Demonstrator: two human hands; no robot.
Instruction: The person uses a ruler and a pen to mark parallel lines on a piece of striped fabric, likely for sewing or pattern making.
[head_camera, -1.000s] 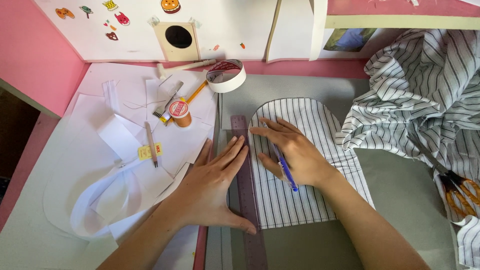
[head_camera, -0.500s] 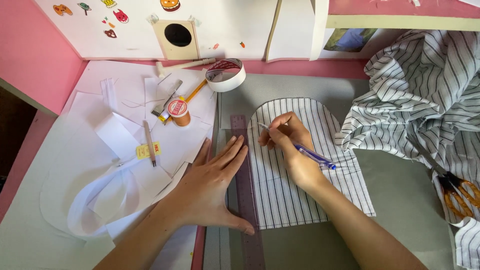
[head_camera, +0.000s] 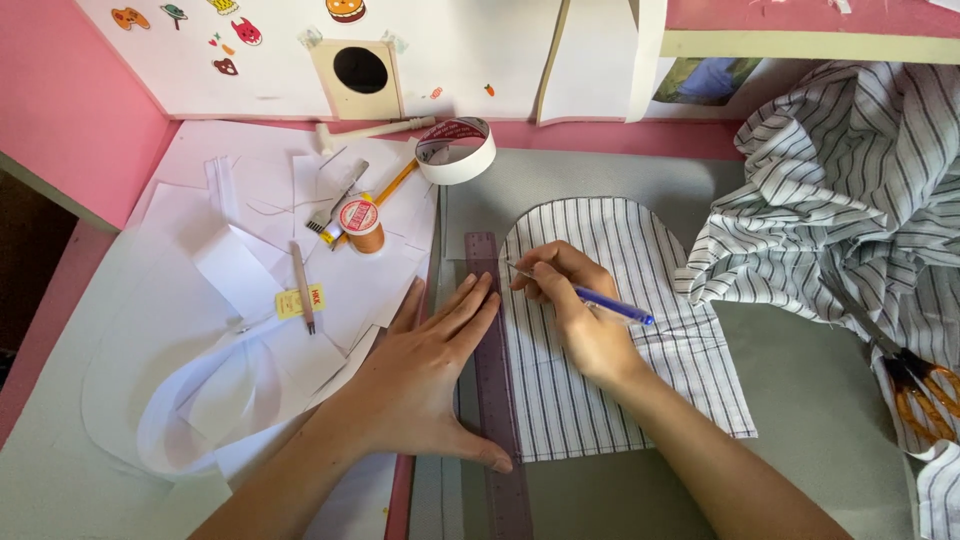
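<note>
Seen from above, the left hand (head_camera: 425, 375) lies flat, fingers spread, pressing a purple ruler (head_camera: 492, 380) along the edge of a striped fabric piece (head_camera: 620, 340) on the grey surface (head_camera: 820, 400). The right hand (head_camera: 580, 315) has its grip closed around a blue pen (head_camera: 590, 296), tip beside the ruler.

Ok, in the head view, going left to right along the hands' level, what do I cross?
White paper pieces → left hand → purple plastic ruler → right hand holding blue pen → crumpled striped fabric → orange-handled scissors.
</note>
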